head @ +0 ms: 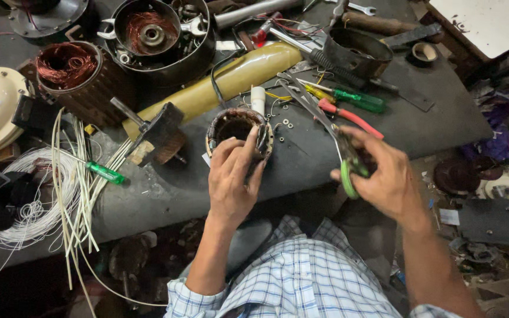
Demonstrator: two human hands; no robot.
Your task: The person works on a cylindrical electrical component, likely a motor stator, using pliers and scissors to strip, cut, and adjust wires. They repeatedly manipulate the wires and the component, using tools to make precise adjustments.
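My left hand grips a small round motor stator with copper-coloured windings, holding its near rim at the front of the grey workbench. My right hand is closed on the green handles of a pair of scissors, whose long metal blades point up and left, over the bench beside the stator. A white plastic tube stands just behind the stator.
Screwdrivers with green, red and yellow handles lie behind the scissors. A yellow sleeve, a larger copper-wound stator, a pan of parts, white wire coils, a hammer and a green screwdriver crowd the left.
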